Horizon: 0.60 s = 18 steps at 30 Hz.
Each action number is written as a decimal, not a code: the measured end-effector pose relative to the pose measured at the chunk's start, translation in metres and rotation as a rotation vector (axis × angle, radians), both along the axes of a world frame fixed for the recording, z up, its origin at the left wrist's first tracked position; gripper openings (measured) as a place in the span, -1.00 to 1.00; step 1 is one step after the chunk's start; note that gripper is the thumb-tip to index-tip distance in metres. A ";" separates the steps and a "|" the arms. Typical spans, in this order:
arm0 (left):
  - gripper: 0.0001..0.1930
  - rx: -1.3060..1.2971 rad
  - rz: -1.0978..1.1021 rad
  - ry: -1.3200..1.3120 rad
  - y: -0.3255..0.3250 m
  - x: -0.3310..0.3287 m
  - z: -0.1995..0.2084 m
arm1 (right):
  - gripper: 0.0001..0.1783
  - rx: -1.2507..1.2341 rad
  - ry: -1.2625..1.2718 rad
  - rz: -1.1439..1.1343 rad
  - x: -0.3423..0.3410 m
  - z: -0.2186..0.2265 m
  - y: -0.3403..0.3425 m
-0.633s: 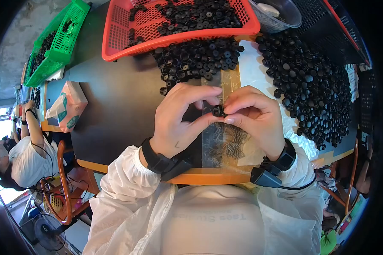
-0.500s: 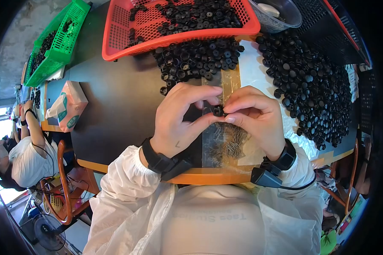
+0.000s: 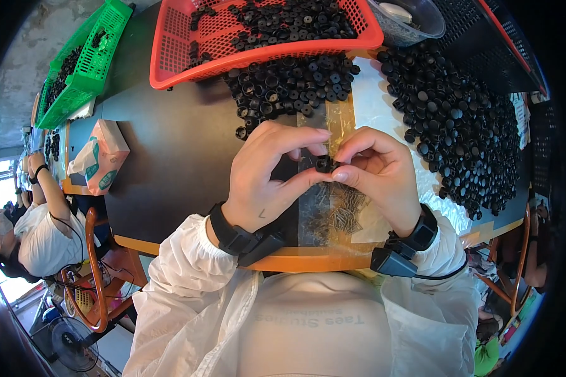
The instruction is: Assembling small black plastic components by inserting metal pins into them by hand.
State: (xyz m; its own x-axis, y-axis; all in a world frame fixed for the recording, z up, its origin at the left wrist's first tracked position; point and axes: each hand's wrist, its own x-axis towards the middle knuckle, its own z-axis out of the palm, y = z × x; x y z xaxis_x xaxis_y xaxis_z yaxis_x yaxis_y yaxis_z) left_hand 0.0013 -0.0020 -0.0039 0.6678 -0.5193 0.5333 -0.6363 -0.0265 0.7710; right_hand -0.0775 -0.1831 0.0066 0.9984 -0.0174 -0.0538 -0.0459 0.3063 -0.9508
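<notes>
Close above the table's near edge, my left hand (image 3: 264,166) pinches a small round black plastic part (image 3: 324,164) between thumb and fingers. My right hand (image 3: 383,169) meets it from the other side, thumb and forefinger closed on the same part's right end. Whether a second small piece sits between the right fingertips is hidden. Below the hands lies a loose pile of thin metal pins (image 3: 344,217) on taped clear film. Beyond my fingers, several hollow black caps (image 3: 270,94) are heaped on the table.
A red basket (image 3: 267,54) of black parts stands at the back, beside a clear plastic tub (image 3: 415,31). Many black knobs (image 3: 459,132) cover the right side. On the left are a tissue pack (image 3: 110,157), a green basket (image 3: 85,81) and another person (image 3: 50,239) seated.
The right fingertips have shifted slightly to the right, and more of the black part shows between the two hands. My left hand stays nearly still.
</notes>
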 end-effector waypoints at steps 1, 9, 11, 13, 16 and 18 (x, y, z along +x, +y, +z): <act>-0.47 -0.001 -0.006 0.000 0.000 0.000 0.000 | -0.79 0.013 0.011 0.010 0.000 0.001 0.000; -0.48 0.020 -0.060 -0.023 0.003 0.001 0.002 | -0.80 0.064 0.005 0.029 0.000 -0.002 -0.002; -0.48 0.042 -0.082 -0.034 0.004 0.001 0.002 | -0.79 0.050 -0.008 0.032 0.000 -0.003 -0.002; -0.48 0.032 -0.084 -0.043 0.004 0.002 0.002 | -0.78 0.067 -0.008 0.030 0.000 -0.004 -0.001; -0.48 0.011 -0.084 -0.047 0.003 0.002 0.000 | -0.74 0.079 0.023 0.045 0.001 0.000 0.001; -0.49 0.012 -0.095 -0.048 0.005 0.003 0.001 | -0.71 0.077 0.054 0.063 0.003 0.003 0.001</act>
